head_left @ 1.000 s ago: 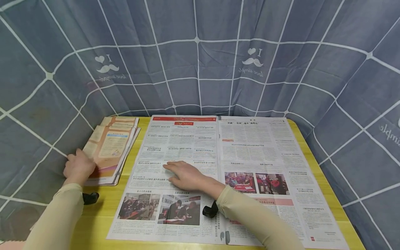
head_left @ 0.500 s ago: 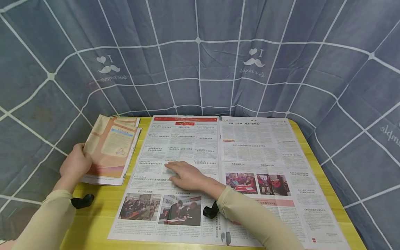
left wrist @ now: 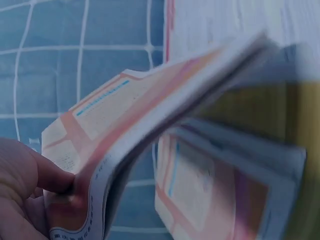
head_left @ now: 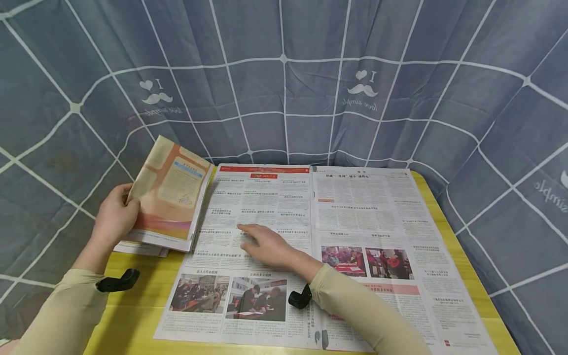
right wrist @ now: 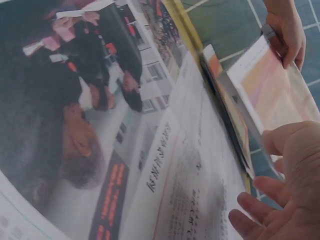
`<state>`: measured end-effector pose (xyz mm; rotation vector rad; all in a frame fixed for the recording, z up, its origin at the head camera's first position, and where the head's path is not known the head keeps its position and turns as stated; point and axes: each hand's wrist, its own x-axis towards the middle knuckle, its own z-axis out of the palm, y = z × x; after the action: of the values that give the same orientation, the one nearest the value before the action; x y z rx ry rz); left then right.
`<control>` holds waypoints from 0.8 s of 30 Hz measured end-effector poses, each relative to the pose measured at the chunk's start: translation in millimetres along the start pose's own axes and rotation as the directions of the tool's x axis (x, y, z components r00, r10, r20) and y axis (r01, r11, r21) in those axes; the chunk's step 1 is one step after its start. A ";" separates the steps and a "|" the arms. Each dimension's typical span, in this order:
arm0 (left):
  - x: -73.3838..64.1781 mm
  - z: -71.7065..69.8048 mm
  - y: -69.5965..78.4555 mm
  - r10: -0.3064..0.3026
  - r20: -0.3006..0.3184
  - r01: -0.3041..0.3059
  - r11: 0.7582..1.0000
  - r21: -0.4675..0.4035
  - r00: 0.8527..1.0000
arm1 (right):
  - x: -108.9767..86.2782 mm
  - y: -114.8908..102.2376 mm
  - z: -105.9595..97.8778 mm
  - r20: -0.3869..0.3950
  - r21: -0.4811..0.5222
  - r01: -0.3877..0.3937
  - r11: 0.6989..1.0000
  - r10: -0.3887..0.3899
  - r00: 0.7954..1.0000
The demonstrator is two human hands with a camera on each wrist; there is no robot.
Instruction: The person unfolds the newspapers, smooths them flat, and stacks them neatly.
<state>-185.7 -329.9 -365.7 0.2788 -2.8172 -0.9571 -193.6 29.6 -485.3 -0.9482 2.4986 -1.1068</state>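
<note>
My left hand (head_left: 116,213) pinches the left edge of a folded newspaper (head_left: 173,197) with an orange and beige printed face, thumb on top. It is raised and tilted, and its right edge overlaps the spread newspaper (head_left: 355,217) in the head view. Below it, another folded newspaper (left wrist: 200,190) with a similar face lies on the table, mostly hidden in the head view. My right hand (head_left: 270,246) is over the left page of the spread newspaper, fingers extended and parted. In the right wrist view, its fingers (right wrist: 265,187) point toward the raised newspaper, holding nothing.
Yellow wood-grain tabletop (head_left: 126,315) shows along the front left and the right side. A grey-blue curtain with white grid lines (head_left: 310,98) surrounds the back and both sides. Black wrist mounts (head_left: 119,281) sit at both sleeve cuffs.
My left hand has gripped the top folded newspaper, lifted it off the one below and brought it right toward the spread newspaper. My right hand has hardly moved.
</note>
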 end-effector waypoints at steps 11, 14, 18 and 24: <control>-5.9 39.0 42.6 0.069 0.119 -0.017 0.920 -0.391 0.991 | 3.2 -1.0 -17.2 -0.071 0.523 -0.061 0.850 0.115 0.991; -7.7 49.8 53.7 0.089 0.178 0.008 0.876 -0.483 0.980 | 6.8 -0.4 -23.1 -0.108 0.602 -0.058 0.797 0.153 0.982; -11.0 67.3 69.1 0.089 0.236 0.056 0.837 -0.544 0.968 | 8.9 0.2 -31.7 -0.167 0.696 -0.047 0.716 0.226 0.960; -15.2 92.1 88.6 0.084 0.256 0.087 0.804 -0.589 0.963 | 2.4 2.2 -45.2 -0.247 0.767 0.014 0.641 0.276 0.929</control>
<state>-200.9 -203.5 -384.8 0.0663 -2.5376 -1.9412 -217.2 54.9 -456.1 -0.3147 1.8917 -2.1630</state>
